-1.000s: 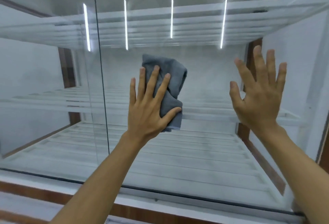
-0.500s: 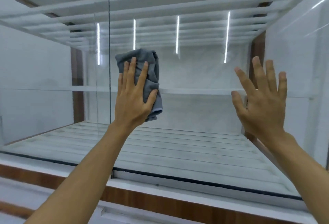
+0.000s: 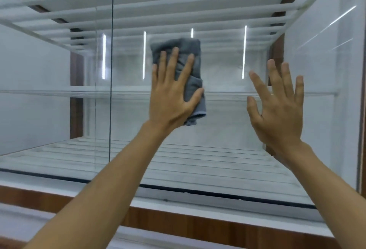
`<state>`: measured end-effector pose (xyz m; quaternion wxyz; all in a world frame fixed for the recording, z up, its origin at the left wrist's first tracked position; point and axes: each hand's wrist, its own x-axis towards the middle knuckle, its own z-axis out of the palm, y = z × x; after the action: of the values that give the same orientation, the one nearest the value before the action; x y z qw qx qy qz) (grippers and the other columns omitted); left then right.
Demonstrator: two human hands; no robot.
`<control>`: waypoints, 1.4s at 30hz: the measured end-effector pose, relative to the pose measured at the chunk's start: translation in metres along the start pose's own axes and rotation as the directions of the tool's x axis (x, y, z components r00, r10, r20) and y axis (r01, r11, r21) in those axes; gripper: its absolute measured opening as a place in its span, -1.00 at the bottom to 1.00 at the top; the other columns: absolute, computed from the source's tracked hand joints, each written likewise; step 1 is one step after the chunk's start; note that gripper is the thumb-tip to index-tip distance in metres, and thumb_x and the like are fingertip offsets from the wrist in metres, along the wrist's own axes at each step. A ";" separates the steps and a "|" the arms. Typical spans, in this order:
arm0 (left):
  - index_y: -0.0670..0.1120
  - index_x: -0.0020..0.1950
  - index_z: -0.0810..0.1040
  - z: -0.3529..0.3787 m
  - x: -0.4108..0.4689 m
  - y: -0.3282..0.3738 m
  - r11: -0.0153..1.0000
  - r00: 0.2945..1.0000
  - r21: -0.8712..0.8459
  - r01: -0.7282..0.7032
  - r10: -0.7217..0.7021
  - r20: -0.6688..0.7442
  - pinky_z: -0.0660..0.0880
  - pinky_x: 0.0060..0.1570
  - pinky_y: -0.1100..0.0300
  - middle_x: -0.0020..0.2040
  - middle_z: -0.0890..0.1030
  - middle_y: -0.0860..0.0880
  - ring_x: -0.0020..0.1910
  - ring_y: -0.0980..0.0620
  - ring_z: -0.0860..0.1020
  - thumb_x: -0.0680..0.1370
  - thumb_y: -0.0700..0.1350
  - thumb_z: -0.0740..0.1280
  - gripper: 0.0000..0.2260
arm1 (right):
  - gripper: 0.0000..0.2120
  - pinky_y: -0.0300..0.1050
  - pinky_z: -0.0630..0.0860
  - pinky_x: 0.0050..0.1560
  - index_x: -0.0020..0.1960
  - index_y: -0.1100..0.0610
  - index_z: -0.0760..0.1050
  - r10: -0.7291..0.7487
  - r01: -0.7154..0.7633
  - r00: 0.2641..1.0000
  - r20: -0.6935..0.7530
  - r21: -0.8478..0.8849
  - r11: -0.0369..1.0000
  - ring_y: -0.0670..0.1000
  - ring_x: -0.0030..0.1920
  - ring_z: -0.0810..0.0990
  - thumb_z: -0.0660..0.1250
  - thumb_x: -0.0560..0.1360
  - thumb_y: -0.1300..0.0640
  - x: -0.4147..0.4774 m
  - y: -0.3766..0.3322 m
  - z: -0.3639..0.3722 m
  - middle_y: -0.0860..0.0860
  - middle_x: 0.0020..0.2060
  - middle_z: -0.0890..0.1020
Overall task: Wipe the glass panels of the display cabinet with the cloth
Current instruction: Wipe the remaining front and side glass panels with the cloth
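Observation:
A crumpled grey cloth (image 3: 189,55) is pressed flat against the right glass panel (image 3: 223,126) of the display cabinet, near the panel's middle height. My left hand (image 3: 170,94) lies over the cloth with fingers spread, holding it to the glass. My right hand (image 3: 277,108) is raised to the right of it, palm toward the same panel, fingers apart and holding nothing. Whether the right palm touches the glass cannot be told. The left glass panel (image 3: 49,98) meets the right one at a dark vertical edge (image 3: 111,70).
Inside the cabinet run white slatted shelves (image 3: 198,161) and a thin glass shelf (image 3: 118,90). Vertical light strips (image 3: 245,51) glow at the back. A wooden base trim (image 3: 198,223) with a white ledge runs below the panels. A white side wall (image 3: 320,90) closes the right.
My left hand has carried the cloth from near the panel seam rightward, close to my right hand. The view has tilted up, so the upper shelves show more.

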<state>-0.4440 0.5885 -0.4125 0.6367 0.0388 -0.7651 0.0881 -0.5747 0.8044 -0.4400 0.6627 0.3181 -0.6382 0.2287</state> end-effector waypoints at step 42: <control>0.07 0.68 0.08 -0.006 -0.101 -0.061 0.988 0.988 0.019 0.153 -0.153 -0.016 -0.07 0.64 -0.08 0.69 0.00 -0.08 0.67 -0.10 -0.07 0.62 0.25 0.09 -0.35 | -0.51 0.27 -0.05 0.60 0.56 -0.02 0.31 -0.012 0.012 1.000 -0.011 0.060 0.998 0.13 0.63 0.03 0.12 0.64 -0.03 -0.022 -0.007 0.002 0.08 0.61 0.17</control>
<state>-0.4088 0.5247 -0.5048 0.6466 0.1033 -0.7544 0.0468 -0.5727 0.8008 -0.4624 0.6577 0.3405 -0.6254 0.2455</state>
